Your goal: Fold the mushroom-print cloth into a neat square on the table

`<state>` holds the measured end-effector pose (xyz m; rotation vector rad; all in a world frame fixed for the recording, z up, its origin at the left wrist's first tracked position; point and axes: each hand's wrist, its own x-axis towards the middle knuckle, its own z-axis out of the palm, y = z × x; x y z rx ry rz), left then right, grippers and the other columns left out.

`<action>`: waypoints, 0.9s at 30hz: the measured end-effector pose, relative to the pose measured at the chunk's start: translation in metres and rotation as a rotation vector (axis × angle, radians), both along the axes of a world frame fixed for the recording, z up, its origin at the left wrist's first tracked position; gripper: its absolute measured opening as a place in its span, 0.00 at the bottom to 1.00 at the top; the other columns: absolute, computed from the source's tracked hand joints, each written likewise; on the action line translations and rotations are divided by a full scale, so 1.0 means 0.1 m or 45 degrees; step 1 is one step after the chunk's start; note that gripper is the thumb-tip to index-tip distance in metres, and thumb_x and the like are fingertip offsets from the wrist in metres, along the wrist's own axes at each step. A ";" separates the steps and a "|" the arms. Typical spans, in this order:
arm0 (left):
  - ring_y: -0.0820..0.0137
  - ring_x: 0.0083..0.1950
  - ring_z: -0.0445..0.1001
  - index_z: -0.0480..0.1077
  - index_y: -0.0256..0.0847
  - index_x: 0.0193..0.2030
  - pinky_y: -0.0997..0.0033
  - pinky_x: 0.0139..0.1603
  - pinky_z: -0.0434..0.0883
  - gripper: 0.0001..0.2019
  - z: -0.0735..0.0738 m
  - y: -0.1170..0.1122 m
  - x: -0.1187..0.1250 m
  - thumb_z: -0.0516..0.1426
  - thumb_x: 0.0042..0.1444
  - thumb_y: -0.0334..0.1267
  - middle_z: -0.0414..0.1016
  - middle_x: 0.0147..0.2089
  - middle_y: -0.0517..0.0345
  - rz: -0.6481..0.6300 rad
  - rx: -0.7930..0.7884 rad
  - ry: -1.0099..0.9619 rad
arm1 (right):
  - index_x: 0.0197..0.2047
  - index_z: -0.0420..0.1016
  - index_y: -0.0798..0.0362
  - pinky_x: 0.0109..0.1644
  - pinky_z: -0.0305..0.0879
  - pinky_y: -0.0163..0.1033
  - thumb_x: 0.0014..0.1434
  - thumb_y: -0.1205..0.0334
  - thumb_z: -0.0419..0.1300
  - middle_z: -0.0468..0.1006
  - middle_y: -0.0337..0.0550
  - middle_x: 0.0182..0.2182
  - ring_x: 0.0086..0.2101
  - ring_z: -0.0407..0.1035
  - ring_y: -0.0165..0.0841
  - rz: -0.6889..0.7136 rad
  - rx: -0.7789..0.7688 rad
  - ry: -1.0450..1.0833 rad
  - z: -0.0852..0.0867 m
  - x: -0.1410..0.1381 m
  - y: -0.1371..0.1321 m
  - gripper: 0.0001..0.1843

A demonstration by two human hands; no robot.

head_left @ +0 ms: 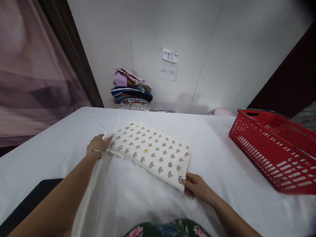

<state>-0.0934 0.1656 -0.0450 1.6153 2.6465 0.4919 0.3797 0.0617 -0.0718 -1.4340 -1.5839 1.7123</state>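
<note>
A white cloth (150, 153) printed with small mushrooms, mostly grey with a few coloured ones, lies folded into a flat oblong, slanting down to the right. My left hand (98, 144), with a bracelet at the wrist, rests at the cloth's left end. Its fingers are stretched and the index side touches the edge. At the near right corner, my right hand (195, 186) pinches the cloth between thumb and fingers. Below the left hand a pale fabric fold (90, 191) runs down toward my body; I cannot tell what it belongs to.
The table (209, 138) has a white cover. A red plastic basket (276, 151) stands on the right. Behind the table's far edge is a stack of folded clothes (132, 89), near handwritten paper notes (169, 72) on the wall. A dark flat object (32, 200) lies at lower left.
</note>
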 end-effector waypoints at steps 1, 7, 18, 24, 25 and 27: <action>0.51 0.55 0.66 0.64 0.28 0.53 0.53 0.51 0.66 0.30 -0.01 -0.04 0.07 0.45 0.56 0.54 0.67 0.55 0.37 -0.005 -0.002 0.005 | 0.34 0.69 0.54 0.18 0.56 0.30 0.52 0.45 0.56 0.69 0.35 0.18 0.17 0.62 0.26 -0.056 -0.011 0.003 -0.02 0.02 0.00 0.19; 0.63 0.58 0.63 0.68 0.41 0.48 0.62 0.61 0.58 0.18 -0.14 -0.48 0.95 0.47 0.58 0.46 0.68 0.55 0.50 -0.596 0.279 0.024 | 0.38 0.70 0.54 0.21 0.59 0.31 0.48 0.50 0.60 0.72 0.35 0.22 0.19 0.66 0.26 -0.387 -0.014 0.130 -0.05 0.25 0.28 0.18; 0.61 0.49 0.65 0.65 0.43 0.49 0.57 0.50 0.59 0.21 -0.14 -1.12 2.66 0.57 0.52 0.52 0.70 0.48 0.51 -1.526 0.179 -0.217 | 0.40 0.65 0.53 0.19 0.62 0.30 0.50 0.56 0.61 0.72 0.37 0.24 0.20 0.67 0.26 -0.646 0.002 0.287 -0.06 0.13 0.72 0.15; 0.59 0.49 0.64 0.64 0.43 0.50 0.56 0.51 0.57 0.25 -0.23 -1.11 2.80 0.61 0.47 0.51 0.69 0.47 0.51 -1.524 0.072 -0.180 | 0.47 0.60 0.51 0.22 0.66 0.32 0.50 0.61 0.61 0.73 0.39 0.27 0.23 0.69 0.28 -0.773 0.018 0.320 0.02 0.19 0.92 0.22; 0.59 0.50 0.64 0.63 0.43 0.51 0.55 0.52 0.57 0.26 -0.24 -1.12 2.80 0.61 0.47 0.51 0.69 0.48 0.51 -1.523 0.077 -0.170 | 0.48 0.60 0.52 0.22 0.66 0.32 0.50 0.62 0.61 0.74 0.39 0.27 0.23 0.69 0.28 -0.774 0.023 0.315 0.03 0.19 0.96 0.22; 0.59 0.52 0.63 0.61 0.43 0.53 0.54 0.53 0.55 0.29 -0.24 -1.13 2.80 0.61 0.47 0.52 0.67 0.51 0.50 -1.530 0.101 -0.146 | 0.49 0.59 0.53 0.21 0.66 0.32 0.51 0.62 0.60 0.73 0.38 0.26 0.22 0.68 0.28 -0.786 0.044 0.302 0.03 0.18 1.05 0.23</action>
